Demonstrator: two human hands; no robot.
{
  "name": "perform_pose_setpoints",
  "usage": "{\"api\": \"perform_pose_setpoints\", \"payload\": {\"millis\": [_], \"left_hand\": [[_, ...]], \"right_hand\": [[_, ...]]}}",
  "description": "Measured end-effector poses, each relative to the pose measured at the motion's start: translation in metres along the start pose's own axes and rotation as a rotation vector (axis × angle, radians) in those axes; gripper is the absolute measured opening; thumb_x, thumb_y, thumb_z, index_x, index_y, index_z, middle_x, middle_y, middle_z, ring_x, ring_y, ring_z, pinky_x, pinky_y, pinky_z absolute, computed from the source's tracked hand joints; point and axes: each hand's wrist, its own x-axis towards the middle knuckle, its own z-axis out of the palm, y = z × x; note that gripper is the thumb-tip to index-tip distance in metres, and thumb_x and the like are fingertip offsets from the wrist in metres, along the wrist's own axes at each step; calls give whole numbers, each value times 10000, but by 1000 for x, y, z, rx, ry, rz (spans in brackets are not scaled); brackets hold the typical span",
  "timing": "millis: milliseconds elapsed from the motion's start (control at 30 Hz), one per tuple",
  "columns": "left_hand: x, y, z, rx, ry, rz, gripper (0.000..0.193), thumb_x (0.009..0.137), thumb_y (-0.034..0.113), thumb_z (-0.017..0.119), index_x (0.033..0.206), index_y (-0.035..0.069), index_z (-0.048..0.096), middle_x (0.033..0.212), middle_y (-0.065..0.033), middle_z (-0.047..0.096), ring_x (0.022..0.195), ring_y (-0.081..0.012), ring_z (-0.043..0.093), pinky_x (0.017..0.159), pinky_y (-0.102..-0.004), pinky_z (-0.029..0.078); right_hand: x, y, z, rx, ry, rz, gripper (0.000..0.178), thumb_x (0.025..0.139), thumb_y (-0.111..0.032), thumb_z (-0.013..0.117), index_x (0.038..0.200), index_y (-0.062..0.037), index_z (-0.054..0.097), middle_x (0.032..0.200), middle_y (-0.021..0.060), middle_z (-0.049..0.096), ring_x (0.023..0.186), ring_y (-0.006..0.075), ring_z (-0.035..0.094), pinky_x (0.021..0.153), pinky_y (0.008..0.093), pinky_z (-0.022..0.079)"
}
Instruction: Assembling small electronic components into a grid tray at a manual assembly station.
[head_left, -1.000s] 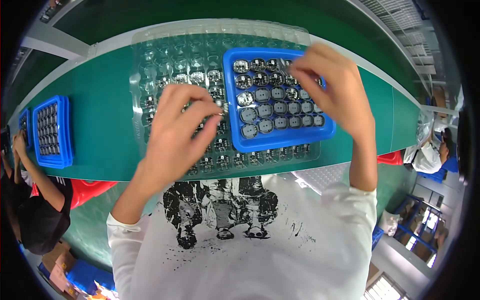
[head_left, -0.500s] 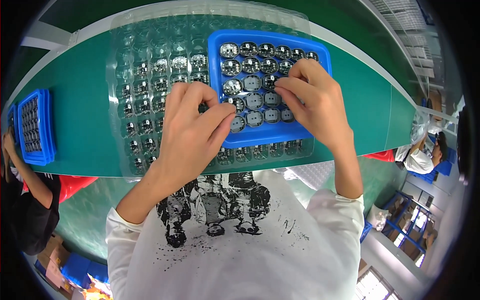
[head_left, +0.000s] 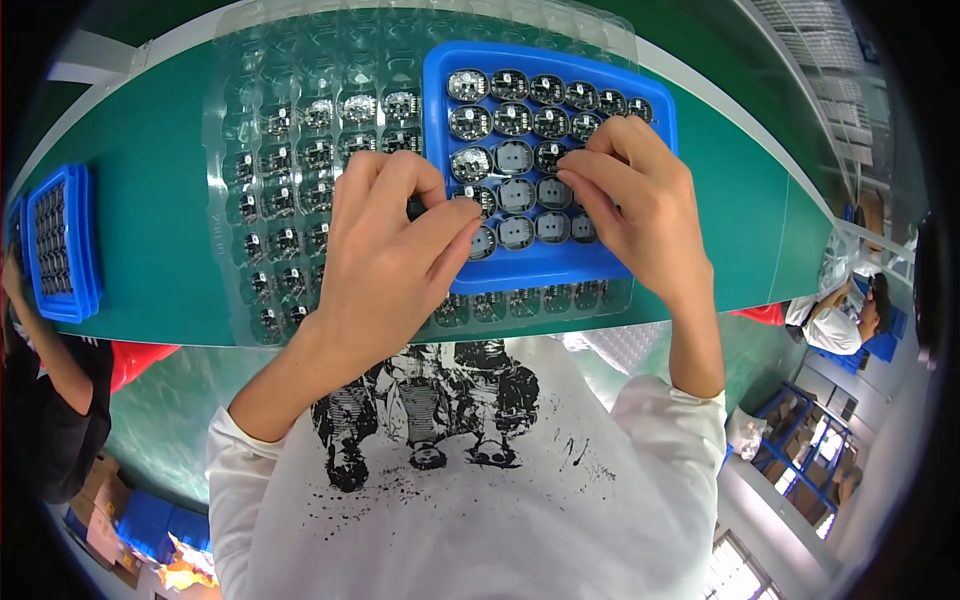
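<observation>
A blue tray (head_left: 437, 262) holds rows of grey oval housings (head_left: 515, 233), several of them with small round circuit boards (head_left: 511, 119) inside. At the tray's left edge, my left hand (head_left: 395, 235) is closed in a pinch on a circuit board (head_left: 480, 197) in the fourth row. My right hand (head_left: 640, 205) reaches over the tray's right side. Its thumb and index finger close at the right edge of another circuit board (head_left: 549, 156) in the third row. The fingers partly cover both boards, and my right hand hides some housings at the right.
Under the blue tray lies a clear plastic blister tray (head_left: 225, 225) with many circuit boards in its pockets, on a green table (head_left: 150, 240). Stacked blue trays (head_left: 85, 245) stand at the far left beside a co-worker's arm (head_left: 55, 355). Another person (head_left: 835, 325) is at the right.
The view has shifted slightly, so the blue tray appears a little higher and farther right. Both hands stay pinched at the same circuit boards, with little finger movement.
</observation>
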Motion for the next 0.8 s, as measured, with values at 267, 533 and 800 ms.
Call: {"api": "perform_pose_setpoints", "payload": {"millis": [267, 533, 800], "left_hand": [[1, 4, 5, 7, 15, -13, 150, 682, 19, 774, 806, 46, 694, 843, -38, 528, 847, -240, 497, 740, -362, 388], [2, 7, 4, 53, 11, 8, 192, 691, -7, 799, 860, 33, 718, 819, -51, 521, 834, -249, 480, 708, -358, 404], [2, 6, 9, 33, 29, 0, 139, 687, 38, 771, 798, 52, 689, 836, -18, 532, 838, -226, 491, 737, -364, 356]], "right_hand": [[-1, 4, 4, 29, 0, -5, 142, 725, 26, 759, 849, 1, 694, 761, 78, 544, 691, 239, 565, 575, 356, 448], [0, 4, 7, 35, -8, 3, 137, 733, 28, 753, 852, 2, 689, 768, 82, 546, 697, 244, 571, 583, 358, 453], [0, 4, 7, 48, 3, 9, 133, 741, 24, 748, 854, 0, 683, 790, 80, 556, 718, 248, 581, 601, 358, 465]]}}
